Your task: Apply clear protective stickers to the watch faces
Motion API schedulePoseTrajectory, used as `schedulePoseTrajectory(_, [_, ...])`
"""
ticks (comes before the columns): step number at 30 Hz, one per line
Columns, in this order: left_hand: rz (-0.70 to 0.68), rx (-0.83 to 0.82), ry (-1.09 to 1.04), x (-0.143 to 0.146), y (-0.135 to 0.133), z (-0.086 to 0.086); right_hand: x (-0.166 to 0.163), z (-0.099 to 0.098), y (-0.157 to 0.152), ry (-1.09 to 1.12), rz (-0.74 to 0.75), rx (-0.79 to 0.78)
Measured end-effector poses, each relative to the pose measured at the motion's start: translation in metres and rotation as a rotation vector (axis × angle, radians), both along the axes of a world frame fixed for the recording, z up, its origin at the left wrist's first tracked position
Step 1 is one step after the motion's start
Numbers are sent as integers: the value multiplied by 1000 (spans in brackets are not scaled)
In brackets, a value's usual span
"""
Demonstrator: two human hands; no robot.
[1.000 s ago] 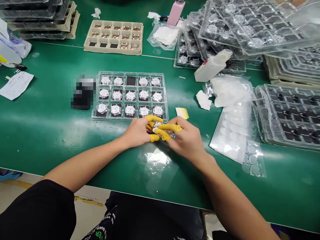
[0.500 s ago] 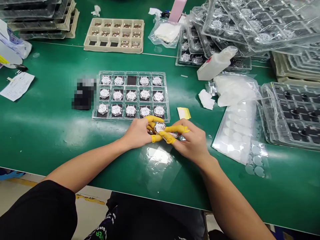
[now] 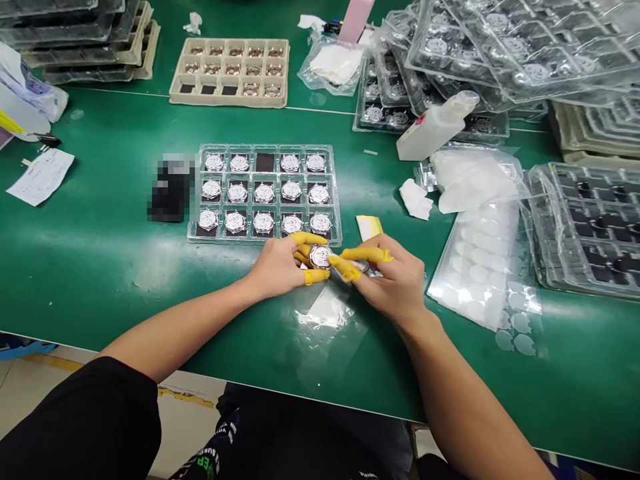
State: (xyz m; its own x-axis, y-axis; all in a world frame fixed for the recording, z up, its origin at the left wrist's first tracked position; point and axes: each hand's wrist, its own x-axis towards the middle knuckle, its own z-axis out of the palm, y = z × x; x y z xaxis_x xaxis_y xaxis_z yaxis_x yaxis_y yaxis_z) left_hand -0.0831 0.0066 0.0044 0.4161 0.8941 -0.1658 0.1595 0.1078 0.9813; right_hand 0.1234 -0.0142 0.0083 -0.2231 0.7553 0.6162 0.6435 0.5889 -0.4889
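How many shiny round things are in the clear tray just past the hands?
14 shiny round things: four in the clear tray's far row, five in the middle, five in the near row. None there looks hidden. The left hand holds another one.

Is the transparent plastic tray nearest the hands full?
Not full: the tray holds fourteen round silver watch cases; only a black pad shows in the far row's middle.

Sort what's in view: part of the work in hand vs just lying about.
Seemingly part of the work:
- silver watch case, held in the left hand
- right hand, close beside it
- clear tray with similar cases, one compartment without

Apparently just lying about:
- crumpled tissue
- handwritten slip
- pink bottle
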Motion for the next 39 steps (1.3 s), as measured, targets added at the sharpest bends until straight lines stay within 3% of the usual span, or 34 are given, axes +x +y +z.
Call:
schedulePoseTrajectory(10, [-57,18,23,0,-1,1,-5,0,-1,29,88,20])
schedulePoseTrajectory(14, [-21,-17,5,1,-2,3,-5,0,-1,17,-39,74])
schedulePoseTrajectory(18, [-5,-7,-7,1,-2,3,-4,0,-1,22,56,93])
schedulePoseTrajectory(22, [-7,-12,1,1,-2,1,-4,-2,0,22,-38,86])
schedulePoseTrajectory(26, [-28,-8,-13,1,-2,0,-5,-2,1,53,81,66])
schedulePoseTrajectory(30, [7,-21,-19,0,-1,1,-5,-1,0,60,31,93])
schedulePoseTrajectory(33, [8,-25,-37,0,-1,2,-6,-3,-1,58,76,31])
schedulePoseTrajectory(35, [-3,-19,-40,1,-2,2,-5,-6,1,57,35,17])
schedulePoseTrajectory(39, [34,5,-35,1,-3,2,18,-11,8,-3,-226,29])
